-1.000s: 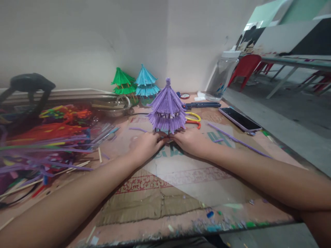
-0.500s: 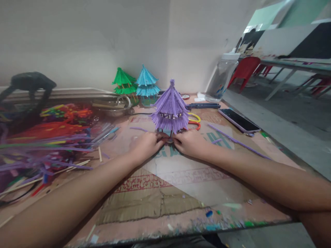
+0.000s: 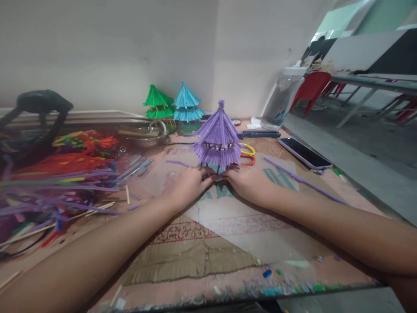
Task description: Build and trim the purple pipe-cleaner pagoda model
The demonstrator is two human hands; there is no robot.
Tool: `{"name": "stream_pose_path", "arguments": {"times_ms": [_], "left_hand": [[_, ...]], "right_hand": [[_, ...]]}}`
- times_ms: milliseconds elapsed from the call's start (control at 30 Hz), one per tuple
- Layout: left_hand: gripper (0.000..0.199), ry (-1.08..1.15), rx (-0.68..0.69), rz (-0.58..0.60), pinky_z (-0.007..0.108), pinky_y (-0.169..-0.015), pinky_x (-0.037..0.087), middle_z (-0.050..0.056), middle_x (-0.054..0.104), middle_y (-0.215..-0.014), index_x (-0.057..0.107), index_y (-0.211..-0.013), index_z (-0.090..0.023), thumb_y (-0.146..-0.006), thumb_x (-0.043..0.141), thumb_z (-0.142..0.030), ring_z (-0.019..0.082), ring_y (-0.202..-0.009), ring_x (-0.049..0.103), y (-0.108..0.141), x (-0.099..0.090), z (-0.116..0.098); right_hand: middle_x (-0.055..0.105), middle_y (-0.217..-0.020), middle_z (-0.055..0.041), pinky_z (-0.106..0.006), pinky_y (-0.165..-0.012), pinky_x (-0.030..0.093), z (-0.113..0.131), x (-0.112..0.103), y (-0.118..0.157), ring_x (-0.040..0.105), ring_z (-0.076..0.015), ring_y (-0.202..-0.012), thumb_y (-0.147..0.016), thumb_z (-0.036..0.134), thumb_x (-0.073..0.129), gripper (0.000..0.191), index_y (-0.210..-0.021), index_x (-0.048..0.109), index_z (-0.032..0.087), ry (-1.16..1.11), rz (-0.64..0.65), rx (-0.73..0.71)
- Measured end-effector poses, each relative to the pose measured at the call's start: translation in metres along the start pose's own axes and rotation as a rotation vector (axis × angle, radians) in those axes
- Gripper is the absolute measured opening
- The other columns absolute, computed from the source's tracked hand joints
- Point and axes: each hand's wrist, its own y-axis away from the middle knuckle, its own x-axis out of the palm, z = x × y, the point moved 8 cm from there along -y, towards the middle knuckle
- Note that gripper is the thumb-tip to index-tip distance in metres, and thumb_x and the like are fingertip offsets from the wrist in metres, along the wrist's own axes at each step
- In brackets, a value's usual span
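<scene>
Nearest, flattened brown cardboard sheets (image 3: pixel 195 256) cover the table, littered with small coloured scraps along the front edge. Both forearms reach forward over it. The left hand (image 3: pixel 187 184) and the right hand (image 3: pixel 249 182) meet at the foot of a purple two-tiered pagoda built of cut drinking straws (image 3: pixel 217 137), which stands upright on the cardboard at mid-table. Fingertips of both hands close in on the thin posts and base under the lower fringe; whether they truly pinch the base or only rest against it cannot be told, since the fringe and fingers hide the contact.

Judging by its make, the pagoda is very light and easily crushed: the fringed roofs would bend under any squeeze, so the stiffer base and posts, right where the fingers sit, look like the sound place to hold. It rises directly above and just beyond the fingertips.

To the left lies a heap of loose coloured straws and wooden sticks (image 3: pixel 61 178). Behind the pagoda are yellow and red scissor handles (image 3: pixel 246 154); to the right, a long purple straw (image 3: pixel 302 180) and a smartphone with a dark screen (image 3: pixel 304 153). Farther back stand a green straw pagoda (image 3: pixel 157 103), a blue straw pagoda (image 3: pixel 186 104) and a clear plastic jar with a white lid (image 3: pixel 282 98), near the wall.
</scene>
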Motion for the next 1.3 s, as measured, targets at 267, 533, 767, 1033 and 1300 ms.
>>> {"name": "stream_pose_path", "arguments": {"times_ms": [267, 533, 767, 1033, 1300], "left_hand": [[0.024, -0.018, 0.03, -0.012, 0.028, -0.07, 0.048, 0.004, 0.078, -0.098, 0.074, -0.104, -0.024, -0.093, 0.055, -0.035, 0.021, -0.084, 0.071, 0.0, 0.002, 0.0], [0.027, -0.04, 0.041, -0.007, 0.029, -0.072, 0.049, 0.006, 0.077, -0.099, 0.073, -0.106, -0.024, -0.094, 0.053, -0.037, 0.023, -0.085, 0.071, 0.0, 0.002, -0.001], [0.027, -0.074, 0.044, 0.023, 0.03, -0.074, 0.05, 0.008, 0.077, -0.101, 0.072, -0.108, -0.023, -0.094, 0.053, -0.037, 0.024, -0.086, 0.071, 0.001, 0.004, -0.001], [0.026, 0.047, 0.024, 0.047, 0.026, -0.069, 0.048, 0.005, 0.078, -0.096, 0.074, -0.108, -0.025, -0.092, 0.055, -0.031, 0.019, -0.079, 0.07, -0.004, 0.005, -0.004], [0.026, 0.078, -0.012, 0.026, 0.027, -0.068, 0.048, 0.006, 0.078, -0.092, 0.073, -0.106, -0.022, -0.091, 0.055, -0.033, 0.021, -0.078, 0.071, -0.005, 0.009, -0.005]], "right_hand": [[0.069, -0.085, -0.0098, -0.029, -0.066, 0.037, 0.005, -0.003, 0.006, 0.059, -0.0176, -0.074, -0.097, 0.018, 0.048, 0.021, -0.101, 0.068, 0.013, -0.049, -0.093, -0.092], [0.071, -0.081, -0.0095, -0.029, -0.065, 0.038, 0.007, -0.008, 0.005, 0.061, -0.0177, -0.071, -0.098, 0.023, 0.048, 0.024, -0.096, 0.07, 0.013, -0.051, -0.132, -0.087], [0.071, -0.074, -0.0079, -0.028, -0.058, 0.034, -0.007, -0.004, -0.005, 0.06, -0.0174, -0.063, -0.094, 0.027, 0.053, 0.023, -0.095, 0.073, 0.014, -0.07, -0.068, 0.145], [0.075, -0.082, -0.0074, -0.026, -0.065, 0.039, -0.009, 0.002, -0.007, 0.065, -0.017, -0.071, -0.092, 0.021, 0.055, 0.022, -0.099, 0.075, 0.018, -0.244, -0.011, 0.169], [0.073, -0.076, -0.0078, -0.028, -0.058, 0.031, -0.011, 0.002, -0.006, 0.061, -0.018, -0.064, -0.091, 0.025, 0.053, 0.023, -0.096, 0.074, 0.017, -0.115, 0.055, 0.224]]}}
